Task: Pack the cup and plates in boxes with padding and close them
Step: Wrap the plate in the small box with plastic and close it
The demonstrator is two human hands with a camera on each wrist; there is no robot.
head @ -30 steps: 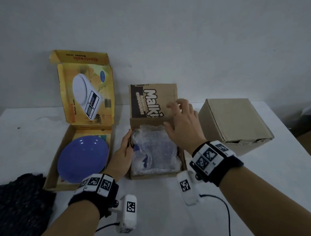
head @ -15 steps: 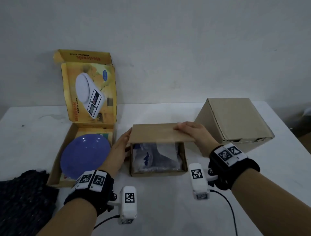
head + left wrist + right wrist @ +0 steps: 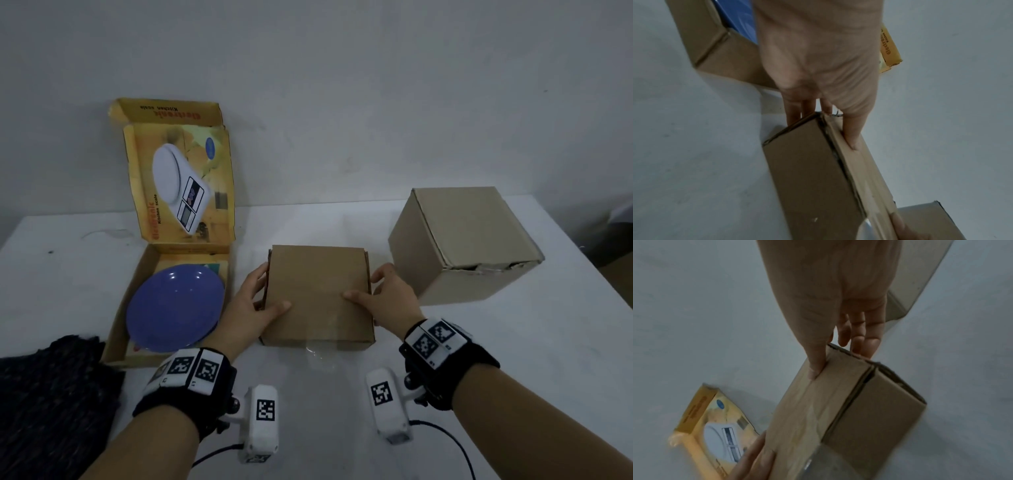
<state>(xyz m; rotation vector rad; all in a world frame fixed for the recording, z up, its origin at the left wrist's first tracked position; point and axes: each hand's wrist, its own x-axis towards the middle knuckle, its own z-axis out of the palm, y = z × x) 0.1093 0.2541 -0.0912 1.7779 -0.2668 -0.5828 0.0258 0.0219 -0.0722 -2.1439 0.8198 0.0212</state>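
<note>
At the far left of the head view a dark cloth point(image 3: 51, 394) is cut off by the frame edge, its weave too dim to read. Beside it the yellow box point(image 3: 137, 294) lies open on the desk point(image 3: 513, 359), lid standing against the wall; a blue plate point(image 3: 174, 308) lies inside, its near rim hidden behind the left forearm. The left wrist view shows only a blue sliver of the plate point(image 3: 740, 17) and a corner of the yellow box point(image 3: 890, 47).

The small box point(image 3: 317, 294) sits at the desk's centre with its lid down, so its contents are hidden. The left hand point(image 3: 251, 301) grips its left side, thumb on the lid, fingers curled down the wall and out of sight from above. The left wrist view shows the left hand point(image 3: 818, 56) with those fingers point(image 3: 795, 112) behind the small box point(image 3: 807, 178) and a ragged gap along the lid seam, unseen from the head. A clear scrap at the near edge is too blurred to identify.

The right hand point(image 3: 390, 298) grips the right side likewise, thumb on top. In its wrist view the right hand point(image 3: 838, 296) pinches the small box point(image 3: 838, 410), fingers point(image 3: 869, 340) down the side wall, where an open slot shows.

At the right stands the big box point(image 3: 466, 243), closed and tilted; its near edge looks torn.
</note>
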